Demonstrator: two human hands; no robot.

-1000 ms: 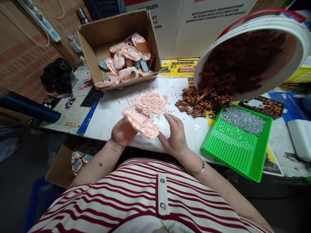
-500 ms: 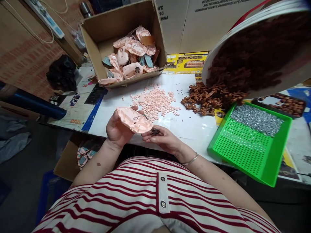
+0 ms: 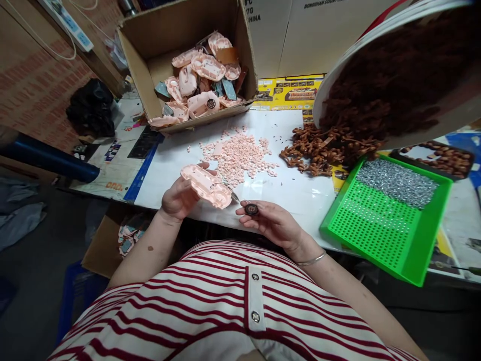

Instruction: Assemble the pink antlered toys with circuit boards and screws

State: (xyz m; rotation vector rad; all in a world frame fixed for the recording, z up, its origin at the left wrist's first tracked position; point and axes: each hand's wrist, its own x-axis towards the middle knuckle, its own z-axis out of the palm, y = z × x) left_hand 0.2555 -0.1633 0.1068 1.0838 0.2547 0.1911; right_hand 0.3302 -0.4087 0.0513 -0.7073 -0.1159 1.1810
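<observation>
My left hand (image 3: 176, 198) is closed on a pink plastic shell (image 3: 206, 185), tilted so its hollow side with posts and ribs faces up. To the right of it, my right hand (image 3: 278, 223) pinches a small round black part like a little speaker (image 3: 251, 209) between thumb and fingers. Something thin, like wires (image 3: 233, 194), runs from the shell's right end toward the round part; whether it joins them I cannot tell. Just beyond both hands lies a heap of small pink plastic pieces (image 3: 240, 158) on a white sheet (image 3: 296, 198).
A cardboard box (image 3: 145, 37) with pink shells stands at the back left. On the right, brown figure-like pieces (image 3: 319, 150) spill from a tipped white bucket (image 3: 325, 103). A green perforated tray (image 3: 370, 235) holds silvery screws (image 3: 398, 183). Another box (image 3: 98, 250) sits below the table.
My right hand has moved right, away from the shell, with the round black part, which now shows its face. Thin wires show between them. My left hand still holds the shell.
</observation>
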